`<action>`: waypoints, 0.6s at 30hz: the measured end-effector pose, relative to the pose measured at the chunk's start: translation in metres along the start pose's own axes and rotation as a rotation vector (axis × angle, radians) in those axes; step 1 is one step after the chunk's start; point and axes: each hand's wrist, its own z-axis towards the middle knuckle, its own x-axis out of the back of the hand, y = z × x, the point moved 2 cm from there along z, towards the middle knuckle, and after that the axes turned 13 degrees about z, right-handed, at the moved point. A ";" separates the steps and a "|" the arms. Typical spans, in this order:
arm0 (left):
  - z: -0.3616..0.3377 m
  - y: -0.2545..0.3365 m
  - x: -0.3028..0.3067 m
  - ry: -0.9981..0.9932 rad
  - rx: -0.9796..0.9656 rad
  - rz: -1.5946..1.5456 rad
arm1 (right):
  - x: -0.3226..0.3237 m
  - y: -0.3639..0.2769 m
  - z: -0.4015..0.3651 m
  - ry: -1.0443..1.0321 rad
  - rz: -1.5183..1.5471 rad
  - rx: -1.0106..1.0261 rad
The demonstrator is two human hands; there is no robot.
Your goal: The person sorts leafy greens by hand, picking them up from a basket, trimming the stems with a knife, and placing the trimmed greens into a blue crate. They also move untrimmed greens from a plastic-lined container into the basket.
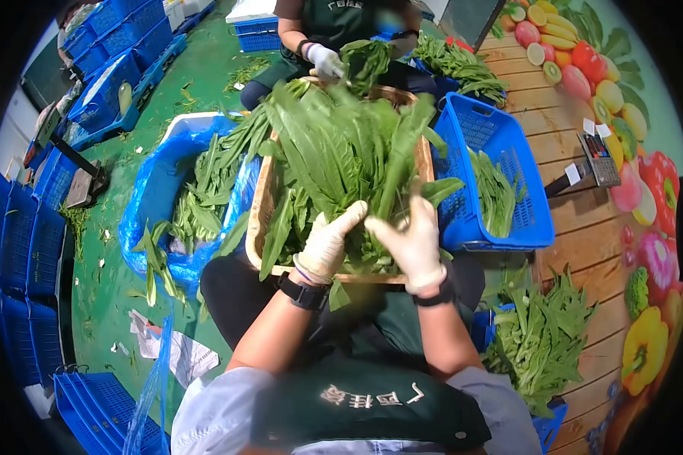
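Observation:
Both my hands wear white gloves and work over a tan crate (421, 152) heaped with long green leaf lettuce. My left hand (331, 241) is closed around the stem end of a bunch of leaf lettuce (334, 155), whose leaves fan out away from me. My right hand (413, 241) is just to the right of it, thumb and fingers apart, slightly smeared by motion. Its thumb points at the stems, close to my left fingers. Loose leaves lie under and around both hands, and the bunch hides much of the crate's inside.
A blue-lined tub (140, 220) with greens stands left; a blue basket (535, 205) with some greens stands right. More greens (542, 341) pile up at lower right. Opposite, a co-worker's gloved hand (326, 62) is by another bunch. Blue crates (30, 258) line the left.

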 end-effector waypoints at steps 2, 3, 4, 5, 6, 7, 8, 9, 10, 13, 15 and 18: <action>-0.006 0.005 0.002 -0.036 0.043 -0.157 | -0.008 0.022 0.014 -0.033 0.507 -0.460; -0.008 0.008 0.005 -0.050 0.147 -0.278 | -0.003 0.018 0.017 -0.070 0.647 -0.542; -0.008 0.010 0.011 -0.042 0.162 -0.309 | 0.000 0.016 0.015 -0.058 0.727 -0.573; -0.006 0.011 0.015 -0.036 0.179 -0.340 | 0.003 0.013 0.013 -0.043 0.805 -0.606; 0.002 0.002 0.023 -0.089 0.185 -0.398 | 0.005 0.011 0.011 -0.054 0.771 -0.677; 0.002 0.001 0.022 -0.086 0.190 -0.401 | 0.006 0.007 0.010 -0.053 0.768 -0.684; 0.002 0.000 0.019 -0.091 0.155 -0.337 | 0.006 0.003 0.010 -0.050 0.745 -0.671; 0.002 -0.002 0.016 -0.099 0.119 -0.271 | 0.005 0.001 0.008 -0.044 0.722 -0.655; 0.004 -0.004 0.014 -0.083 -0.028 0.101 | 0.002 0.004 0.007 -0.033 0.721 -0.543; 0.002 -0.011 0.012 -0.135 -0.091 0.300 | 0.009 0.004 0.008 -0.021 0.583 -0.540; -0.001 -0.012 0.015 -0.187 -0.051 0.117 | 0.015 -0.006 0.011 -0.008 0.705 -0.602; 0.003 -0.017 0.015 -0.226 0.020 -0.154 | 0.013 -0.008 0.020 -0.032 0.783 -0.587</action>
